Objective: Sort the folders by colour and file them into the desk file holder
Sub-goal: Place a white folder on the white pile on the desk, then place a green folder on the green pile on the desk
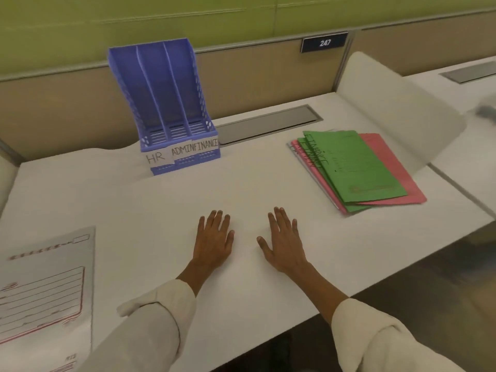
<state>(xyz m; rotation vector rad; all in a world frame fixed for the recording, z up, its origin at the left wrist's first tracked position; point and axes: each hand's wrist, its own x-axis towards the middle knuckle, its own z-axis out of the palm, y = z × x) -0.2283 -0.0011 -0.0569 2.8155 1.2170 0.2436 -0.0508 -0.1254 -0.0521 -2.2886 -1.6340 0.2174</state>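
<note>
A blue file holder [150, 76] with three slots stands at the back left of the white desk [161, 200]. Paper labels on its front read HR, ADMIN and FINANCE. All three slots hold nothing. A fanned stack of folders lies at the right: a green folder [359, 165] marked FINANCE on top, a pink folder [386, 154] under it, and more green, pink and grey edges below. My left hand [214, 237] and my right hand [284, 240] rest flat on the desk, fingers straight, well short of the stack and the holder.
A grey printed envelope or form [45, 285] lies at the desk's front left. A grey cable flap [268, 124] is set into the desk behind the stack. A beige partition with a sign reading 247 [324, 42] runs along the back. A white divider [397, 103] stands at the right.
</note>
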